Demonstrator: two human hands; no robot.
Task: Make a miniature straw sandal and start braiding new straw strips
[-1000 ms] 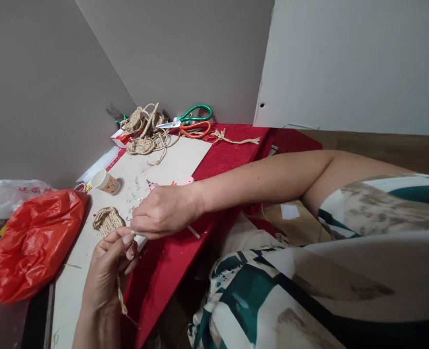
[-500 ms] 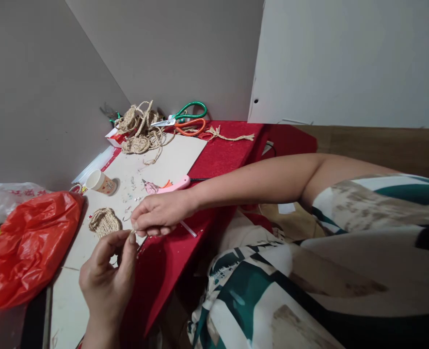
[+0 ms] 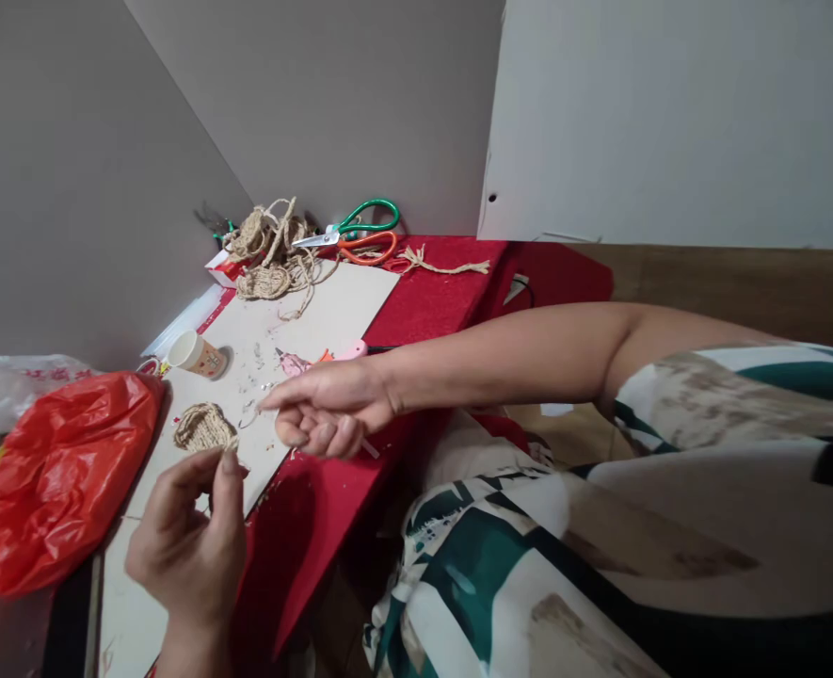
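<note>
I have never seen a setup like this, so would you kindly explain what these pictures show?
There is no machine here, only a person's bare hands, seen from a camera worn on the head, looking forward and down. The left hand pinches what looks like a pale wisp of fibre between thumb and finger. The right hand is partly curled; I cannot make out anything in it. On the pale board are a small woven piece and a paper cup. Farther up the picture are a rope heap and scissors; a red bag is at the left.
</note>
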